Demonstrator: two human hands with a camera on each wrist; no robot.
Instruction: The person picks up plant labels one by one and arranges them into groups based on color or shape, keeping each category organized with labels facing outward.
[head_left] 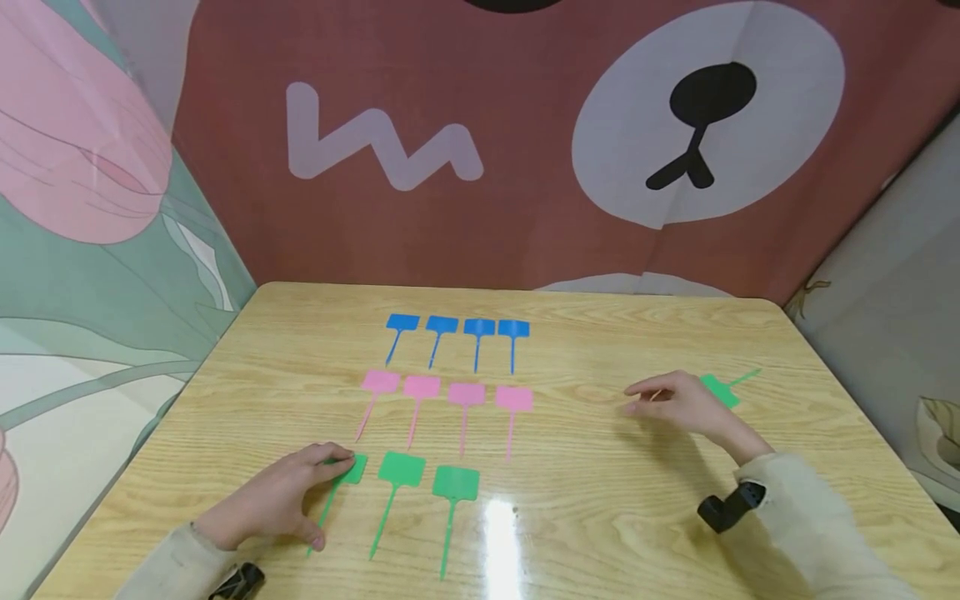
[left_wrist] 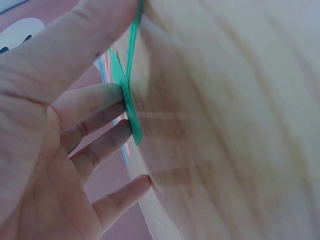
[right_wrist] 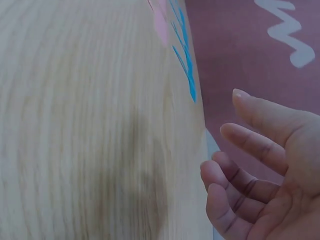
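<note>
My left hand (head_left: 279, 493) touches the leftmost green plant label (head_left: 354, 470) on the table. Its fingertips rest at the label's flat head and the thumb lies at the stem; in the left wrist view, the fingers are nearly straight against the green label (left_wrist: 131, 112). Two more green plant labels, a middle one (head_left: 401, 469) and a right one (head_left: 456, 482), lie beside it with stems toward me. My right hand (head_left: 678, 402) hovers over the right side of the table, fingers loosely bent and holding nothing. Just behind it lies another green plant label (head_left: 722, 392), its stem pointing away to the right.
Several pink plant labels (head_left: 467, 394) form a row beyond the green ones, and several blue plant labels (head_left: 479, 327) form a row farther back. The wooden table (head_left: 585, 500) ends at a patterned cloth backdrop (head_left: 525, 233).
</note>
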